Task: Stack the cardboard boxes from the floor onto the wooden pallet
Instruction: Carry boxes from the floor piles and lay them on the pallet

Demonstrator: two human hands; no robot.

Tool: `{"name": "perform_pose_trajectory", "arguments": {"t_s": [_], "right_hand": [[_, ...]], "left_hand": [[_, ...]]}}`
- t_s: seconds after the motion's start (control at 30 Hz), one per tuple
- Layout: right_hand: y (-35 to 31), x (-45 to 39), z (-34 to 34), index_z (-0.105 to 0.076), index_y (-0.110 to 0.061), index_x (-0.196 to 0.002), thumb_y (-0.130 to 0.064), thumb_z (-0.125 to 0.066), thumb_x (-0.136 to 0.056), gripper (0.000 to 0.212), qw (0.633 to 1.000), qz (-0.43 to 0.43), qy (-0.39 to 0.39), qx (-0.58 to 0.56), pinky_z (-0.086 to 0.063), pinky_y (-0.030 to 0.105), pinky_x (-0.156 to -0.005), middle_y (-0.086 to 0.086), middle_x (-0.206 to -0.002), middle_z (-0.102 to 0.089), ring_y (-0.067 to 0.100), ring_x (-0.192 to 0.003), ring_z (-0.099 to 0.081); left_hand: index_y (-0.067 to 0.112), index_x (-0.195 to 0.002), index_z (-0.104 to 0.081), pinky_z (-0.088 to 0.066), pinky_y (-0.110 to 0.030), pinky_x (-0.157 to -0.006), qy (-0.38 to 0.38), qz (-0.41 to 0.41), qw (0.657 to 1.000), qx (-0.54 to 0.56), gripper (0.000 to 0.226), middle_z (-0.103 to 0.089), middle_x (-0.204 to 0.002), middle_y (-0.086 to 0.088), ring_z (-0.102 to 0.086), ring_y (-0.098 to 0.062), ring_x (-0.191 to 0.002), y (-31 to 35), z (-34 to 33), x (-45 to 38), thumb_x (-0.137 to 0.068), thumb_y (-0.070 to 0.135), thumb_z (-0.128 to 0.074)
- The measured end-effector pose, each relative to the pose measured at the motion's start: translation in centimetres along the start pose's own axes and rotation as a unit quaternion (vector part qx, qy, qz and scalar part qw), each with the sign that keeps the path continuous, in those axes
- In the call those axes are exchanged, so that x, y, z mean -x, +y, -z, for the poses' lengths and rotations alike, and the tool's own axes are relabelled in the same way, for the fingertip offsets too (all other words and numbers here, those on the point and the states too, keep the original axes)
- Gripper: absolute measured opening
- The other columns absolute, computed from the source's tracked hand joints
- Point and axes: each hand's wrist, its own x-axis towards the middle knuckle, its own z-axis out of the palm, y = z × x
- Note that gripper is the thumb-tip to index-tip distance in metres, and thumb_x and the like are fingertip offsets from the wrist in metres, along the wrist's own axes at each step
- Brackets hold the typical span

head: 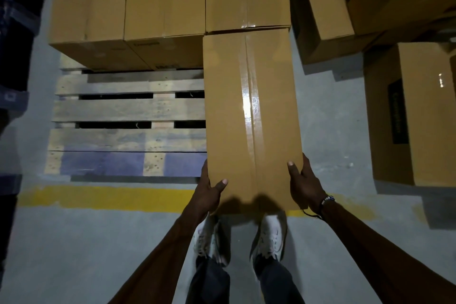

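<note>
Long taped cardboard box is held at its near end by both hands — left hand clamped on the near-left corner, thumb laid on top; right hand clamped on the near-right corner, thumb likewise on top. Box lies lengthwise along the right edge of the wooden pallet; far end abuts a box of the back row. Whether its underside is fully seated on the slats cannot be told.

Three boxes are set side by side across the pallet's far edge, touching. Front-left slats are seen bare, w/ blue paint on the near board.

Floor, right of pallet: more cardboard boxes, one w/ dark label. Yellow floor line runs along the pallet's near edge — white shoes stand just behind it.
</note>
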Motion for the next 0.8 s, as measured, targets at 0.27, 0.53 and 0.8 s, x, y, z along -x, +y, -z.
{"name": "perform_pose_trajectory", "arguments": {"t_s": [0.27, 0.53, 0.8], "right_hand": [[-0.2, -0.5, 0.1, -0.021, -0.031, -0.16, -0.048, -0.039, -0.107, 0.058, 1.0, -0.005, -0.001, -0.007, -0.042, 0.035, -0.09, 0.002, -0.147, -0.054, 0.025, -0.11, -0.056], [-1.2, -0.7, -0.6, -0.018, -0.031, -0.161, -0.049, -0.039, -0.107, 0.061, 1.0, -0.013, 0.022, 0.014, -0.041, 0.032, -0.087, 0.005, -0.149, -0.055, 0.026, -0.106, -0.056], [-1.5, -0.6, -0.9, -0.019, -0.029, -0.162, -0.048, -0.04, -0.107, 0.061, 1.0, -0.011, 0.019, 0.01, -0.04, 0.032, -0.086, 0.005, -0.148, -0.055, 0.023, -0.103, -0.054]], "left_hand": [[0.035, -0.163, -0.019, -0.046, -0.05, -0.115, 0.013, -0.017, 1.0, -0.009, 0.09, -0.047, -0.156, 0.003, -0.05, -0.018, -0.139, 0.0, -0.2, -0.7, -0.092, 0.046, -0.074], [0.028, -0.164, -0.02, -0.045, -0.05, -0.115, 0.003, -0.019, 1.0, -0.018, 0.086, -0.05, -0.153, -0.001, -0.052, -0.021, -0.137, 1.0, 0.9, -2.1, -0.097, 0.023, -0.074], [0.028, -0.164, -0.021, -0.044, -0.05, -0.117, 0.008, -0.006, 1.0, -0.023, 0.084, -0.05, -0.154, 0.0, -0.052, -0.02, -0.138, 1.1, 1.8, -2.4, -0.098, 0.019, -0.073]]}}
